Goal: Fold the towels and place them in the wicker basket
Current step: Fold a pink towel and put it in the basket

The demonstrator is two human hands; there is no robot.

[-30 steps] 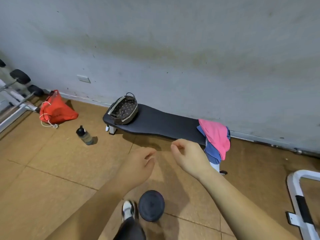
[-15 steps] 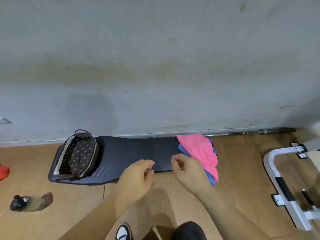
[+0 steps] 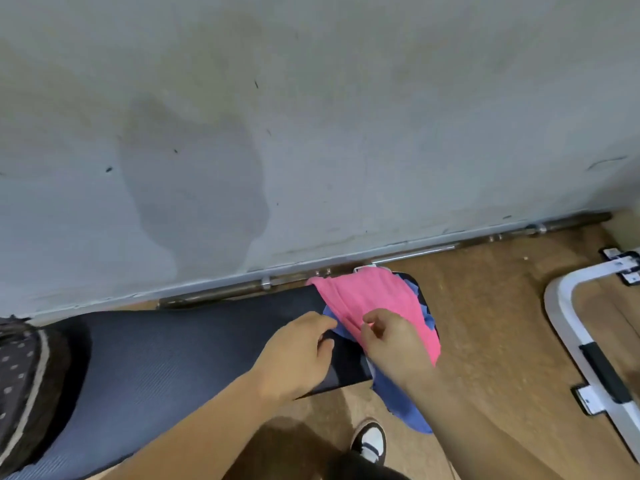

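head | step: picking up the first towel | right hand (image 3: 394, 344) pinching pink towel (image 3: 374, 299), draping over blue towel (image 3: 405, 407) at bench (image 3: 173, 358) 3 o'clock end | left hand (image 3: 298, 355) curling just beside, grip unclear | basket (image 3: 20, 375) sitting at 9 o'clock end | next: likely lifting pink free and spreading it flat

Basket (image 3: 20, 386), far left of left hand (image 3: 294, 362) fingers: cropped by picture edge, only dotted lining and part of rim show. Blue towel (image 3: 398, 407): mostly buried under pink towel (image 3: 374, 299) and right hand (image 3: 394, 348). Right fingertips curl into pink fold, tips hidden, grip unclear. Bench (image 3: 173, 358) end beyond fingers: covered by towels. White frame (image 3: 585, 273), far right of fingers: cropped.
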